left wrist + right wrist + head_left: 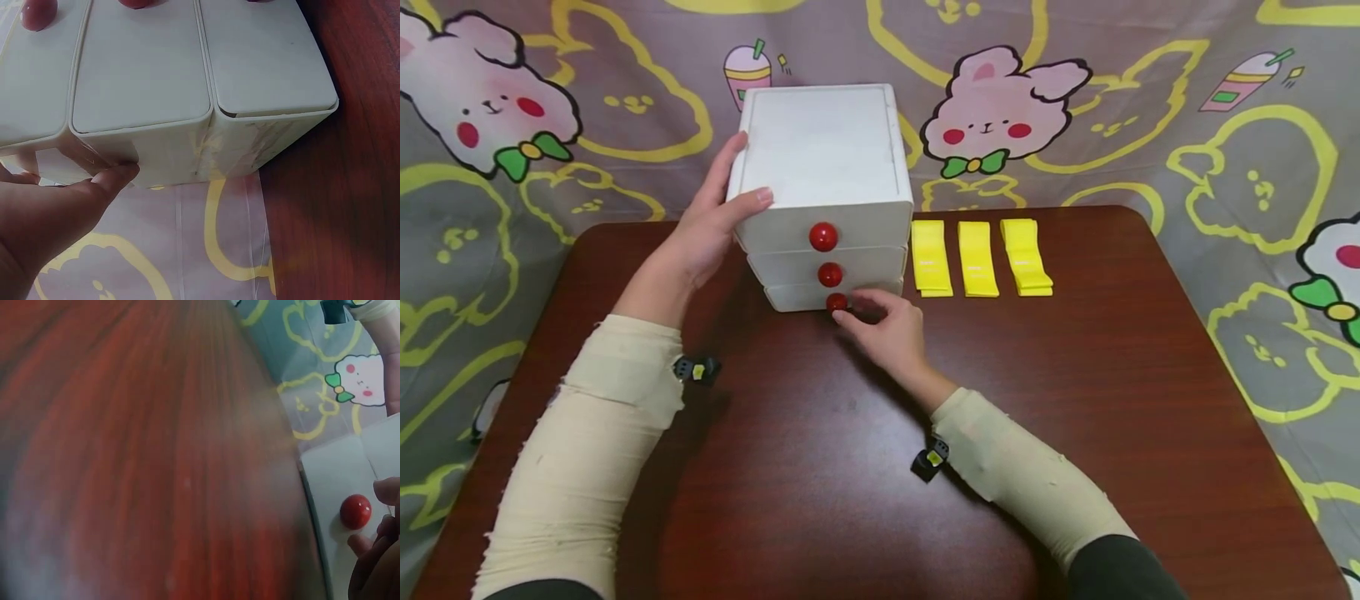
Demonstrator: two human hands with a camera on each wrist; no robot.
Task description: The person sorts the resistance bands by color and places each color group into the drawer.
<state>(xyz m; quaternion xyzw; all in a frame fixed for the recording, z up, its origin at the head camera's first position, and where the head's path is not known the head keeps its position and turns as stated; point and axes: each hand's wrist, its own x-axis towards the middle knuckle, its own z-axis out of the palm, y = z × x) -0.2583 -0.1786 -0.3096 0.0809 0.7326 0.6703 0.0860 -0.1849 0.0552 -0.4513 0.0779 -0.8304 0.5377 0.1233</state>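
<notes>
A white drawer cabinet (820,150) with three drawers stands at the back of the table, a round red knob on each front. My left hand (703,221) rests against its upper left side, fingers extended, with the thumb on the top's front left corner. In the left wrist view, one finger lies against the cabinet's side wall (169,153). Beside the lowest red knob (836,302) is my right hand (891,329), thumb and index finger spread close around it. The right wrist view shows a red knob (355,511) uncovered between the fingertips. The drawers look closed.
Three folded yellow strips (931,258) lie in a row right of the cabinet. The dark red-brown wooden table (820,467) reaches back to a patterned cloth (1120,125) hanging behind and along the sides.
</notes>
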